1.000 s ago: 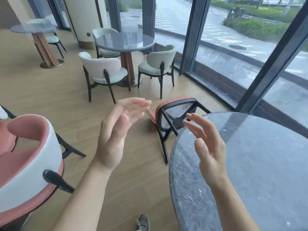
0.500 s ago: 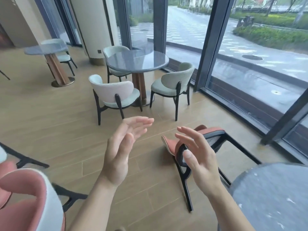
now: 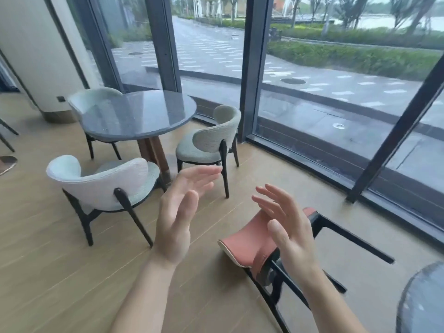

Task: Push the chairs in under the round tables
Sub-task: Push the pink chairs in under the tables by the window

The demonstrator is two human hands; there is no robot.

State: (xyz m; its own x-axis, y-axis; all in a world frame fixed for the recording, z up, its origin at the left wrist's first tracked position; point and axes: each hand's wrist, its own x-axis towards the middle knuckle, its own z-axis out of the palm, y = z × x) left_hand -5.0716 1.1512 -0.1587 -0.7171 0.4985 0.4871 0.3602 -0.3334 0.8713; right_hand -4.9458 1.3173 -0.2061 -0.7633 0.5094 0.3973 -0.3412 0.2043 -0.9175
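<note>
Left of the left-hand fingers, a white chair (image 3: 103,183) stands just beside the grey round table (image 3: 139,114), its back toward the camera. The left hand (image 3: 177,217) is raised with fingers straight and released, holding nothing; just past its fingertips a pale green chair (image 3: 211,145) stands at the same table. The right hand (image 3: 288,231) is raised with fingers spread and loose, gripping nothing; behind its fingers a pink chair (image 3: 249,243) lies tipped on the floor.

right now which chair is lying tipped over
The coral chair by the right hand: it lies tipped, legs pointing sideways. The three pale chairs stand upright at the round table.
</note>
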